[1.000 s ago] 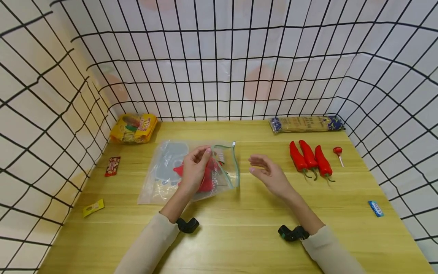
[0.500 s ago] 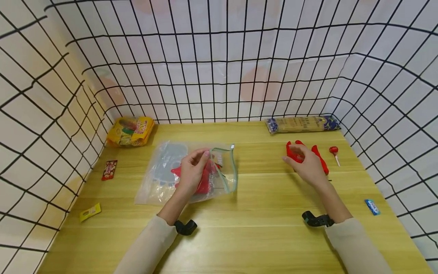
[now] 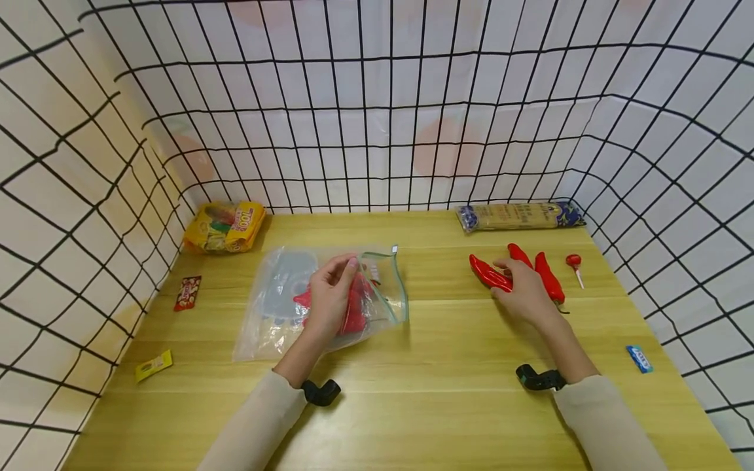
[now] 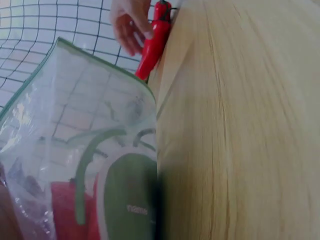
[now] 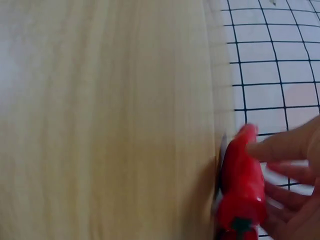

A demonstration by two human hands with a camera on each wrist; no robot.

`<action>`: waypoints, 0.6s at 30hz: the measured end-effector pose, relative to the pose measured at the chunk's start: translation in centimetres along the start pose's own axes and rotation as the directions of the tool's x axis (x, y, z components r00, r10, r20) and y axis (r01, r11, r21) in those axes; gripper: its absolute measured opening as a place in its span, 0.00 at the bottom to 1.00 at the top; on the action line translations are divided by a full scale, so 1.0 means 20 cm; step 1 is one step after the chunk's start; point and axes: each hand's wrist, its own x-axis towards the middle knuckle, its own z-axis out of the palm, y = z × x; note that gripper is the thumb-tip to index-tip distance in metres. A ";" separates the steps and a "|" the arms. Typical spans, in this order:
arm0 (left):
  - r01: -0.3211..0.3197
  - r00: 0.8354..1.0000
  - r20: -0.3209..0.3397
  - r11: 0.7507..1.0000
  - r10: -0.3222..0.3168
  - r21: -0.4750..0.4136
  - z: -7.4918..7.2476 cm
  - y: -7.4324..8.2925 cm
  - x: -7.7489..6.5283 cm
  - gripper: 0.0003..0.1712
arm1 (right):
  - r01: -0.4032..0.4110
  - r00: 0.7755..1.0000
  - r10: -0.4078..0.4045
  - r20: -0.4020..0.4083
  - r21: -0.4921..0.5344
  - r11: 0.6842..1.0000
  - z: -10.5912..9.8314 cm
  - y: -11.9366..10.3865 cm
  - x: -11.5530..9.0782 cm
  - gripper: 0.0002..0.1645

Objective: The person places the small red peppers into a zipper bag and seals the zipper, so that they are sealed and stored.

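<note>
Transparent plastic, the edge of the bag (image 3: pixel 277 327), is pinched in the left hand (image 3: pixel 330 291); to its right, the right hand (image 3: pixel 526 294) grips a red pepper (image 3: pixel 489 273) near two more peppers (image 3: pixel 550 278). Only the right wrist view shows its green cap (image 5: pixel 242 224); only the left wrist view, a legible "name" on a green patch (image 4: pixel 129 192).

Middle red pepper (image 3: pixel 518 253) partly hidden

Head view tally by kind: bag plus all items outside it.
Glossy red tapered peppers: 3
Clear plastic zip bag: 1
Red lollipop on white stick: 1
Large yellow plastic packet: 1
Long beige packet with blue ends: 1
Small wrapped red packet, yellow packet, blue packet: 3
Total: 10
</note>
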 end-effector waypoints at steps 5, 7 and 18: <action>0.038 0.998 0.049 0.999 -0.037 -0.018 -0.01 0.01 0.00 0.17 | 0.003 0.995 0.006 0.096 -0.099 0.995 0.01 -0.02 -0.02 0.34; 0.046 0.997 0.062 0.999 -0.045 -0.025 -0.01 0.02 0.00 0.17 | 0.031 0.991 -0.014 0.133 -0.133 0.991 0.02 -0.03 -0.03 0.33; 0.048 0.992 0.120 0.999 -0.048 0.006 -0.04 0.04 0.01 0.17 | 0.080 0.987 -0.093 0.128 0.103 0.991 0.05 -0.12 -0.07 0.37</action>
